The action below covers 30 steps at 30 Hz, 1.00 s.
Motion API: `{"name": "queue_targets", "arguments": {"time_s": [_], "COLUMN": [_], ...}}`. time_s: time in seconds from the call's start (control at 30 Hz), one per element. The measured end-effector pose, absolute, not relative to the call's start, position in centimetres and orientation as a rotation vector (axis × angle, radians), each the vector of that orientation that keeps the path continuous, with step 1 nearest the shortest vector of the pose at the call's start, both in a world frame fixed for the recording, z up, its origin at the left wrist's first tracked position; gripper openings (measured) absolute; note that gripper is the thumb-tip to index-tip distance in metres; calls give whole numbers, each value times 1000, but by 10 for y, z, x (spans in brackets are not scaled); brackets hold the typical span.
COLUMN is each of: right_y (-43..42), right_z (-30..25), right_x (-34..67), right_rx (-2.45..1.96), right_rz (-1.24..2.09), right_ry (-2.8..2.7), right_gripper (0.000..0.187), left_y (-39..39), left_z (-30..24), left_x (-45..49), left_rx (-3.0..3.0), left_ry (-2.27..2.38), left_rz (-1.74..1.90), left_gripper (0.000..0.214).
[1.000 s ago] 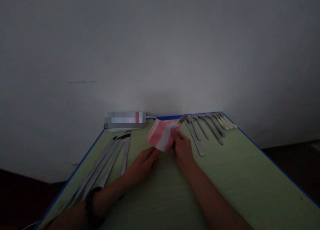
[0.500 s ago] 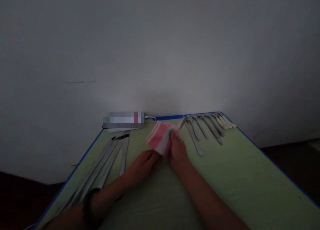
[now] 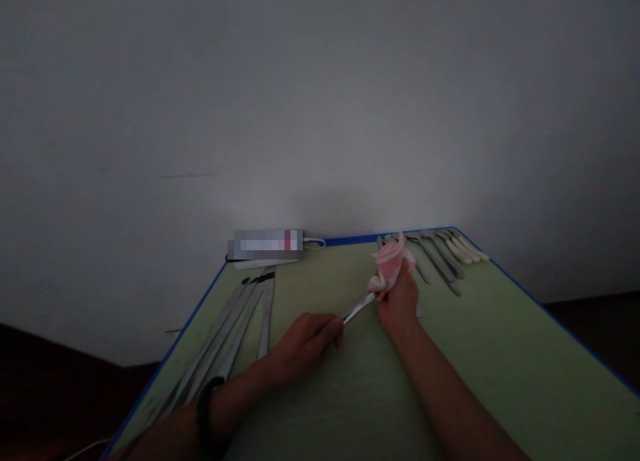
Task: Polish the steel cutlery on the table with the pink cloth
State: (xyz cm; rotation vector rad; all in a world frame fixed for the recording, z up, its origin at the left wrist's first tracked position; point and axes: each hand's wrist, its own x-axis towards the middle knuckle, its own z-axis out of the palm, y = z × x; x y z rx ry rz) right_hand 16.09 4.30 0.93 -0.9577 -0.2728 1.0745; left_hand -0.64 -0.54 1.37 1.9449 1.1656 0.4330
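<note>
My left hand (image 3: 313, 344) is closed on one end of a shiny metal piece of cutlery (image 3: 359, 307) above the middle of the table. The piece slants up to the right, and its far end is hidden in a pink and white cloth (image 3: 390, 264), so its kind cannot be told. Bunched around that end, the cloth is gripped by my right hand (image 3: 400, 294). Just beyond the right hand lies a row of metal cutlery (image 3: 443, 264), partly covered by the hand and cloth.
Long flat metal pieces with dark ends (image 3: 245, 321) lie along the left of the green table (image 3: 500, 354), which has a blue edge. White-handled cutlery (image 3: 465, 249) is at the back right. A blurred-out box-like object with a cable (image 3: 267, 246) stands by the wall.
The cloth has moved right and is now bunched up in my right hand. More of the metal piece shows between my hands, which are farther apart. The view has shifted slightly.
</note>
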Motion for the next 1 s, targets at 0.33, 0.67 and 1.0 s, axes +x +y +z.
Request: {"name": "queue_targets", "arguments": {"time_s": [0.33,0.67,1.0], "right_y": [29,54,26], "right_z": [4,14,-4], "right_x": [126,177,110], "right_rx": [-946,-1013,-1059], "right_rz": [1212,1058,1110], "right_ry": [-437,-86,-423], "right_gripper": [39,26,35], "left_y": [-5,-9,-4], "left_z": [10,14,9], "left_x": [-2,-2,-1], "left_rx": [1955,2090,2024], "left_ry": [1239,1221,1254], "left_rz": [505,375,540], "left_gripper": [43,43,38]}}
